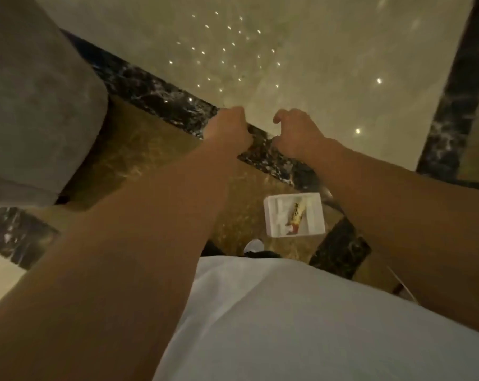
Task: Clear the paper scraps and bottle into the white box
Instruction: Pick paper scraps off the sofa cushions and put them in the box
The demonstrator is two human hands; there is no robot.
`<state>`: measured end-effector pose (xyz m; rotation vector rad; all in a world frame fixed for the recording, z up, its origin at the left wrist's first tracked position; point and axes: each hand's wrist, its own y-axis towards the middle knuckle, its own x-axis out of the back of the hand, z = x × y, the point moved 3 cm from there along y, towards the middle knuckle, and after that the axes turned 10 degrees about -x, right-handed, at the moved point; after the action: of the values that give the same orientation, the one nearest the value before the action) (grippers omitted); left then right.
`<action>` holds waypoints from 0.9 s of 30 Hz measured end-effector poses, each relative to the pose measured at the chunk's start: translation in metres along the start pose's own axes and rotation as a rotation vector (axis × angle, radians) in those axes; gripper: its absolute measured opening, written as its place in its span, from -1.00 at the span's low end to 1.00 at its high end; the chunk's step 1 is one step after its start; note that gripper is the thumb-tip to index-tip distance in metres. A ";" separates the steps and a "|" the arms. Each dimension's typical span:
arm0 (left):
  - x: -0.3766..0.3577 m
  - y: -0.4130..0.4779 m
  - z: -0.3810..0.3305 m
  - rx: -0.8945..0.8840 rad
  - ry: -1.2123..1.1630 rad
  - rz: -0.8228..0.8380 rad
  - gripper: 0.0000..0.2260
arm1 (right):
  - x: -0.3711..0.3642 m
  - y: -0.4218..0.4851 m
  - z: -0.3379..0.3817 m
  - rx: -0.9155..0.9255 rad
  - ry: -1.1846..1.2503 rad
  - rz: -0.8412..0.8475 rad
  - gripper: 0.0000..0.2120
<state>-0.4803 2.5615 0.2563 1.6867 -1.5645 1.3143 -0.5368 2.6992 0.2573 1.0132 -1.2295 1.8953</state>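
1. Far left: rounded grey upholstered seat corner (35, 105), on the floor.
2. Beside it: glossy beige marble floor (329, 64) with a black veined border strip (156, 89) running diagonally; small light reflections on the beige.
3. Left hand (228, 125) at the end of an outstretched bare arm, over the black strip. Clenched into a fist, nothing seen inside.
4. Just beside, a narrow gap apart: right hand (296, 133). Curls its fingers downward like a hook, grasping nothing visible.
5. Below, between the two forearms: small white rectangular open box (268, 215) on the brown marble. Holds a yellow-and-red labelled bottle (296, 217), lying tilted. Pale shapes around it too blurred to identify.
6. Bottom centre to right: white shirt front (287, 325).
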 end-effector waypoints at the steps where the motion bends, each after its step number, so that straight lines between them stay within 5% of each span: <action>1: 0.017 -0.012 0.022 0.040 -0.004 -0.037 -0.79 | 0.003 0.000 0.027 0.055 -0.019 -0.011 -0.61; 16: 0.200 -0.308 0.393 0.528 0.078 -0.353 -0.91 | -0.097 -0.138 0.476 0.687 -0.233 -0.002 -0.59; 27: 0.206 -0.437 0.556 0.852 -0.107 -0.484 -0.90 | -0.212 -0.264 0.684 1.118 -0.377 0.095 -0.62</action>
<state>0.0820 2.0894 0.3127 2.4480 -0.5406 1.7413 -0.0400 2.1299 0.3638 1.9479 -0.2714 2.5734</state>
